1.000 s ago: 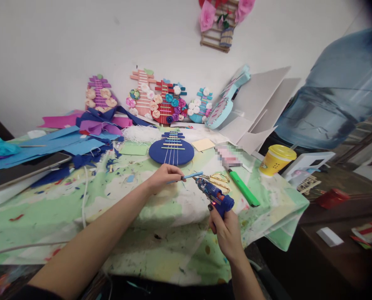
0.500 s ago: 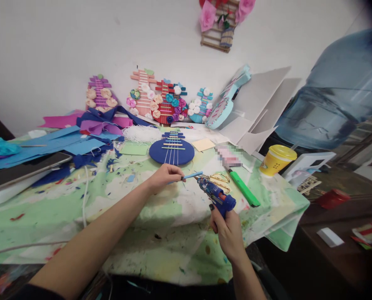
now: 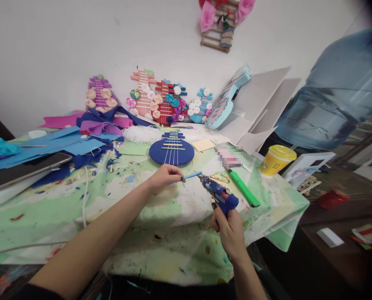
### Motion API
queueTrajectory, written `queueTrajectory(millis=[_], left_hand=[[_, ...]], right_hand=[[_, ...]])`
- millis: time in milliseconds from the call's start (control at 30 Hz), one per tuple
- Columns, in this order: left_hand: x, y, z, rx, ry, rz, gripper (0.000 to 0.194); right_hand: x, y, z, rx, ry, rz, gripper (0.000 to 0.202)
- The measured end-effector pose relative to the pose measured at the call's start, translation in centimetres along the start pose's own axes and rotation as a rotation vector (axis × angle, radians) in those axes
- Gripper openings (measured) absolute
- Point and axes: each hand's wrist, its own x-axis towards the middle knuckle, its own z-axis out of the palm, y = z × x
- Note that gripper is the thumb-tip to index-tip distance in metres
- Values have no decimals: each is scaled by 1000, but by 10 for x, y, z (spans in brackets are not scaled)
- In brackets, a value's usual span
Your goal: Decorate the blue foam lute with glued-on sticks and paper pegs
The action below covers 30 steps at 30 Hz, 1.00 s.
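Observation:
My left hand pinches a thin light-blue strip by one end, and its free end points right. My right hand is wrapped round the grip of a blue hot glue gun, whose nozzle lies close to the strip's free end. I cannot tell whether the two touch. Just beyond my left hand a dark-blue lute-shaped craft piece lies on the table, with pale strings and crossbars on it. Gold-handled scissors lie partly hidden behind the glue gun.
A green utility knife and a yellow cup are on the right, below a big water bottle. Blue felt sheets and a phone lie left. Finished lute crafts lean on the wall. A stained cloth covers the table.
My right hand has drawn the glue gun slightly to the right, so its nozzle sits nearer the strip's tip. My left hand and the strip have hardly moved.

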Motion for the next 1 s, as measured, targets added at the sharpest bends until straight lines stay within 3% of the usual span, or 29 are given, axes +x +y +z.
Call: queueTrajectory(millis=[867,1000], left_hand=[[1,-2,0,-3,19,-35,11],[1,-2,0,7,18,-36,11]], right_hand=[[-1,5,2,107,49,13,30],[-2,2,3,42,39,12,37]])
